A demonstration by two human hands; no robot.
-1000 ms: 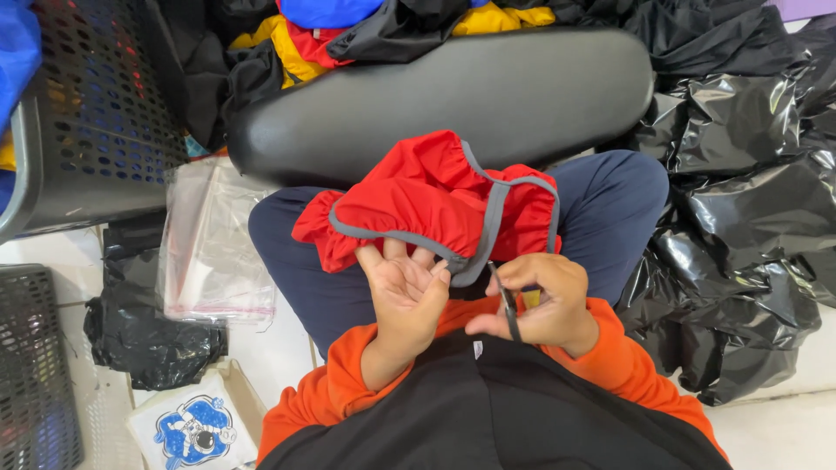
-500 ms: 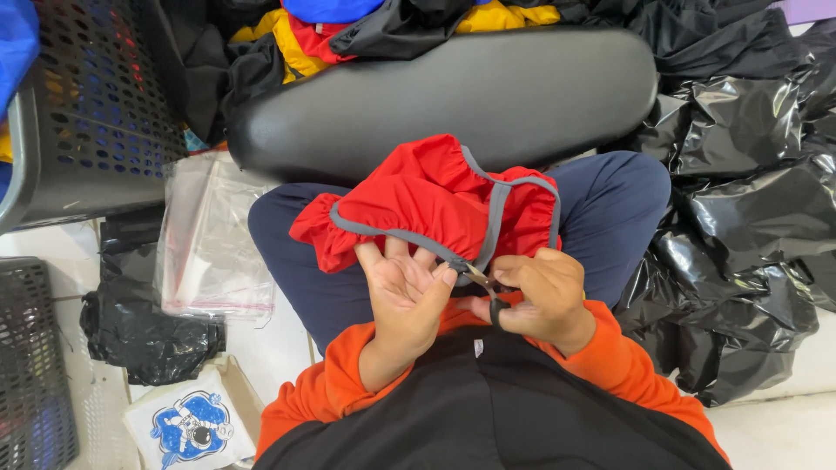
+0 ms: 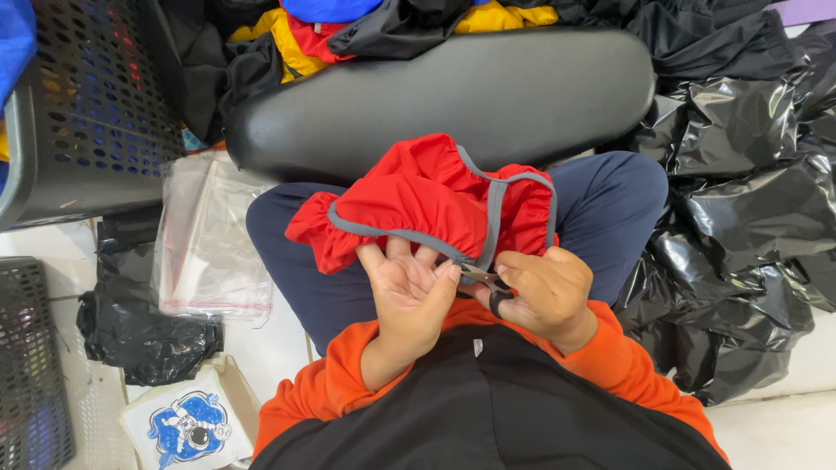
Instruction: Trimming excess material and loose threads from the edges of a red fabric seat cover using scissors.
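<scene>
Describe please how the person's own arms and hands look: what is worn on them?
Both arms wear long orange sleeves of soft, thick fabric, ending at the wrists with a plain cuff edge. The left hand and the right hand are bare: no gloves show, and no rings, watch or bracelet can be seen. No markings show on the sleeves.
</scene>
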